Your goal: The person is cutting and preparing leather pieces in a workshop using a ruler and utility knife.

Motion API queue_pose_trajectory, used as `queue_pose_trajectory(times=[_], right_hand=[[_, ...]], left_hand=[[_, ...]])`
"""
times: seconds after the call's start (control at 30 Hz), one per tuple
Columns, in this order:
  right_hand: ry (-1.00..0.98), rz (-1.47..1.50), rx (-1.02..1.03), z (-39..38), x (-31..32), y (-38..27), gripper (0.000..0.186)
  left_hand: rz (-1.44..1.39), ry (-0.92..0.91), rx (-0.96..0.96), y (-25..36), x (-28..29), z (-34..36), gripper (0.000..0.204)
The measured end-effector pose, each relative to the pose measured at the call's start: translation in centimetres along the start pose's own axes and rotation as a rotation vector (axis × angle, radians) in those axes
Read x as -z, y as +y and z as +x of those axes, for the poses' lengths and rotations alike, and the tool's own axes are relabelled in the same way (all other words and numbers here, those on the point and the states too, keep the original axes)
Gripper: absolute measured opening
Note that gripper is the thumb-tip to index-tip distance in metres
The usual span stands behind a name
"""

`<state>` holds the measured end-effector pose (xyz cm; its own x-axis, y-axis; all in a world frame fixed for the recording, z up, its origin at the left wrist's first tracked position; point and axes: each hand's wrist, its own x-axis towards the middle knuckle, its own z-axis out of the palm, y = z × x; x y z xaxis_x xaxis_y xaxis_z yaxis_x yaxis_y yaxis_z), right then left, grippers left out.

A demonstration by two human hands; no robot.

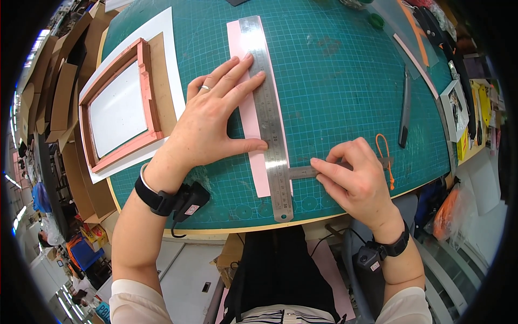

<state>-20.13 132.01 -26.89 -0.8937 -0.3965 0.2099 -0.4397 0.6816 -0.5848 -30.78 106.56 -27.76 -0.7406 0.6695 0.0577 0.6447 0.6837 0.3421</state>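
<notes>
My left hand lies with fingers spread on a long steel ruler, its fingertips and thumb pressing the ruler's left side. Under the ruler is a pale pink strip of paper or thin sheet, wider on the left and showing as a thin line on the right. My right hand pinches a short steel ruler set crosswise, its end meeting the long ruler's right edge or the strip's. An orange cord loop hangs at the short ruler's other end. Both rest on a green cutting mat.
A pinkish-red frame sits on brown board and a white sheet at the left. A grey utility knife lies at the right, near a small box and clear and orange strips. Cardboard boxes stand beyond the left edge.
</notes>
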Motion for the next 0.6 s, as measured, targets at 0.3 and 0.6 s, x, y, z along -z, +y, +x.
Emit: queue_pose_trajectory(times=[0.3, 0.6], right_hand=[[-0.012, 0.061, -0.017, 1.0, 0.9, 0.3, 0.027], [0.140, 0.119, -0.055, 11.7, 2.9, 6.9, 0.019]], left_hand=[[-0.013, -0.005, -0.008, 0.1, 0.7, 0.3, 0.094], [-0.059, -0.050, 0.024, 0.5, 1.1, 0.5, 0.098]])
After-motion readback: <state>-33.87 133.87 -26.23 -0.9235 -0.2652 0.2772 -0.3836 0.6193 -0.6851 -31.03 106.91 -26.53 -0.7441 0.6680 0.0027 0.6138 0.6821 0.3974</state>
